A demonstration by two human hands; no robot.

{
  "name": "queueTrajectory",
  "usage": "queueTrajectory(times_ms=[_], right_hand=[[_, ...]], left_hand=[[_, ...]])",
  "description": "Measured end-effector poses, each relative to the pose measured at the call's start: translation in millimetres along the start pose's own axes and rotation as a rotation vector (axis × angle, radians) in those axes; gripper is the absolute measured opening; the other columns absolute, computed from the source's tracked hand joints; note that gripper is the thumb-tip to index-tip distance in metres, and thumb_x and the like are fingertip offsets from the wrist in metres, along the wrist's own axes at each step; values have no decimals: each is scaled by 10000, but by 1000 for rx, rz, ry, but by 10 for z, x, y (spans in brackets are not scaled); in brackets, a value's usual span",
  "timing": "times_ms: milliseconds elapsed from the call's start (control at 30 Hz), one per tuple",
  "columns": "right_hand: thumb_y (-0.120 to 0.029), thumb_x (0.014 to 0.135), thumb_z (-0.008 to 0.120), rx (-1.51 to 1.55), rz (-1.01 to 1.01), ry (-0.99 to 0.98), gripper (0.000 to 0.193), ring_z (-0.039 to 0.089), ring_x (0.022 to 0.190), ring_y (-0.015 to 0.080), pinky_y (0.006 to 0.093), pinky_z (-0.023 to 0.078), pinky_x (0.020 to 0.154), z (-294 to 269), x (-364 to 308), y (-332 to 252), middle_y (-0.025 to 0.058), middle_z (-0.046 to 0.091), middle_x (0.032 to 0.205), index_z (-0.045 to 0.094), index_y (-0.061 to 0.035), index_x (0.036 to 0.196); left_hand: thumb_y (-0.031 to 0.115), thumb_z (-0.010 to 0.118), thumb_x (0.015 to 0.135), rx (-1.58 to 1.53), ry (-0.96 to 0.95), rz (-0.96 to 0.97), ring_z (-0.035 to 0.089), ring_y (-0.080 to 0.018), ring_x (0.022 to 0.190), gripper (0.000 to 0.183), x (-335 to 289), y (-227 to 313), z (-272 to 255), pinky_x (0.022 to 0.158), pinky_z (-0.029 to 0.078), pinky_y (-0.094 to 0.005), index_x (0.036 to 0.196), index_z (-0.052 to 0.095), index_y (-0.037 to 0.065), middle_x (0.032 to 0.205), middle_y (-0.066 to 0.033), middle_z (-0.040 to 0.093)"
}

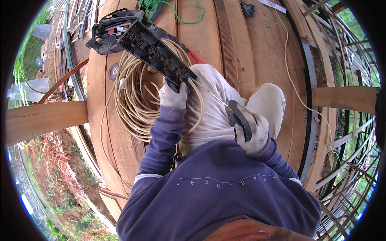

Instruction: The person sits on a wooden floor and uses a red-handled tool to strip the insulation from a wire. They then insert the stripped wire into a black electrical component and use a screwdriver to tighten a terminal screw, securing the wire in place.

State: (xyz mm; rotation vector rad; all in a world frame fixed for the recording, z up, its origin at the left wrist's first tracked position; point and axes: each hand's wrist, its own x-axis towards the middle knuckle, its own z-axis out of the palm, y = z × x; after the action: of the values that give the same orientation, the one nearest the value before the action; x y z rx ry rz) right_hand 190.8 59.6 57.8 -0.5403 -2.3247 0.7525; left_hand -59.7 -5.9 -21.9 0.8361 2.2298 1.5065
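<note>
My left hand (173, 94), in a grey-white glove with dark fingertips, grips the near end of a long black power strip (155, 50). The strip is tilted up to the far left, its open side showing rows of inner compartments and contacts. A thick beige cable (198, 102) hangs from that end beside my left hand. In my right hand (254, 130), gloved alike, is a screwdriver (217, 97) with a long thin shaft and an orange-brown handle partly hidden by the fingers. Its shaft points up-left toward the strip's near end; whether the tip touches is too small to tell.
A large coil of beige cable (125, 105) lies on the wooden planks (205, 28) left of my legs. Beyond it sits a dark tool bag (105, 45). Green cord (192, 22) lies farther off. A thin white cable (286, 52) runs near the platform's right edge.
</note>
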Motion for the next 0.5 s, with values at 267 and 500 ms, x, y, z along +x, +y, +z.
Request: queueTrajectory(times_ms=[267,500], right_hand=[[-95,771,717,-165,-50,110,538,662,763,380,446,541,705,15,90,35,185,678,912,568,-7,1280],[-45,791,681,-129,202,-127,549,675,900,415,451,531,838,-81,24,-26,243,670,1136,519,28,1310]], left_hand=[[48,667,856,25,-2,52,738,-232,880,352,10,-54,12,775,576,-346,1189,609,-52,986,-162,746],[57,660,865,66,13,74,734,-236,849,375,20,-93,28,759,574,-352,1221,589,-38,987,-150,742]])
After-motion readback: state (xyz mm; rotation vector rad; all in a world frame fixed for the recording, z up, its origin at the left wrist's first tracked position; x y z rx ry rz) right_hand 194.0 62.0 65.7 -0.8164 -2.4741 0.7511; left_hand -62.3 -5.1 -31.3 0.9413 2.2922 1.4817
